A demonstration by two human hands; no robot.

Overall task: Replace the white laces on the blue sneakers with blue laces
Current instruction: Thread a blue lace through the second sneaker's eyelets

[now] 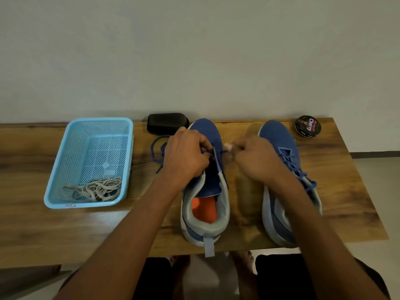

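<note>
Two blue sneakers stand side by side on the wooden table, toes pointing away from me. The left sneaker has its tongue open and an orange insole showing. A blue lace crosses its lowest eyelets and trails in a loop to the left. My left hand pinches the lace on the shoe's left side. My right hand pinches the lace's other end on the right side. The right sneaker is laced with a blue lace. The white laces lie bunched in the light blue basket.
A black sponge block sits at the table's back edge behind the left sneaker. A round shoe polish tin stands at the back right corner. The table's front edge runs just above my knees.
</note>
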